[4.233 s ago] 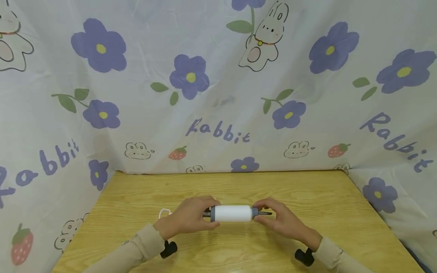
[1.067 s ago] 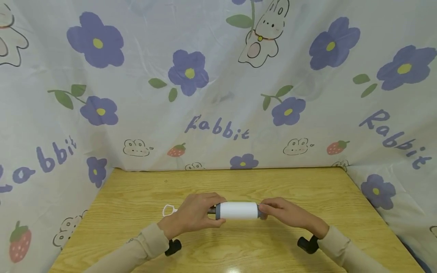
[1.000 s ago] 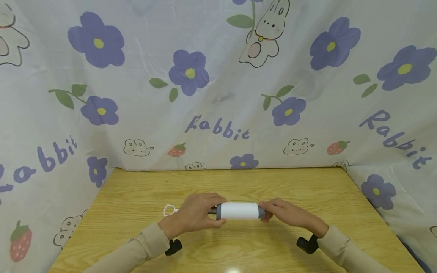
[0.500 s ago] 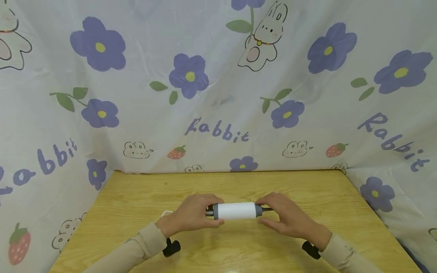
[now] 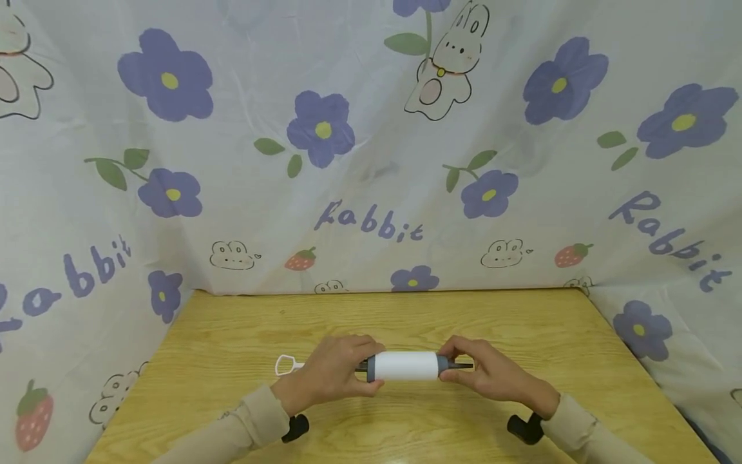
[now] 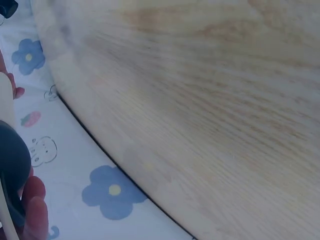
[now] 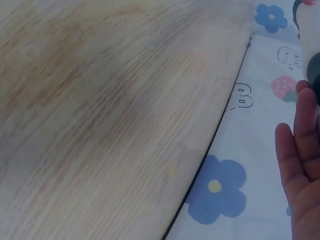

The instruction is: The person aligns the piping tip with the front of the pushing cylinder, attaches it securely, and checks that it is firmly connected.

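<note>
Curtain (image 5: pixel 371 161): white cloth printed with purple flowers, rabbits, strawberries, hung behind and along both sides of the table. Table (image 5: pixel 406 316): light wood grain, fills most of both wrist views. Lint roller (image 5: pixel 406 365): white roll with grey end caps, lying horizontal, held just above the table near its front middle. Left hand (image 5: pixel 333 374): fingers curled around the roller's handle, at the left end of the roll. Right hand (image 5: pixel 489 374): fingertips pinch the grey cap and the thin dark stub sticking out at the right end. Handle loop (image 5: pixel 284 365): white, pokes out left of the left hand, over the tabletop.
</note>
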The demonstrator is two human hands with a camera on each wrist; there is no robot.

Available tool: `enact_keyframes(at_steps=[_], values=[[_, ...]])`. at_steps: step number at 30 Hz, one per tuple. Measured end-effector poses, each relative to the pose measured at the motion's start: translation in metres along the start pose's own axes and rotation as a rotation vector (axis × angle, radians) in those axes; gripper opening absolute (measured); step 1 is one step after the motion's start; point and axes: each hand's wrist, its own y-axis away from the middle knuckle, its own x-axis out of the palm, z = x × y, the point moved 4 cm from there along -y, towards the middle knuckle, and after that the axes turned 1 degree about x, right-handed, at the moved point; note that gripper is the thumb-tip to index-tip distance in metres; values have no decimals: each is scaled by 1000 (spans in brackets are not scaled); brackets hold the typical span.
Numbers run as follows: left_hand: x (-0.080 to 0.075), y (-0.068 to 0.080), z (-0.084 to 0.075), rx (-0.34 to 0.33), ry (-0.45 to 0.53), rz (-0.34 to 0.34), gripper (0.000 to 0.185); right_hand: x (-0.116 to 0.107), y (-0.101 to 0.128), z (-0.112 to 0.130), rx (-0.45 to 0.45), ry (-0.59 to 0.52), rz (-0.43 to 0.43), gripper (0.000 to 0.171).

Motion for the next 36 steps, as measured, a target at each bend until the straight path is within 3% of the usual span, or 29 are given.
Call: enact_keyframes(at_steps=[7,14,19,23,25,30,33,36], values=[[2,-1,-1,-31,18,19,42,-6,2,14,-20,-47,-19,19],[-12,2,9,-226,120,144,65,-13,2,8,46,-86,-82,20],[-19,7,13,-309,130,182,65,-12,2,-9,75,-47,-42,25],[-16,10,13,-332,124,178,69,-10,1,-16,75,108,-2,32],[-15,10,14,-338,119,178,70,-10,-1,-14,55,267,-11,35],[-10,10,16,-362,140,231,71,-11,-4,-7,-88,664,-79,37],[-3,11,18,-373,163,290,73,-9,-4,-8,-138,753,-95,36],[4,15,18,-360,167,335,74,-4,-3,-12,-153,745,-76,35]])
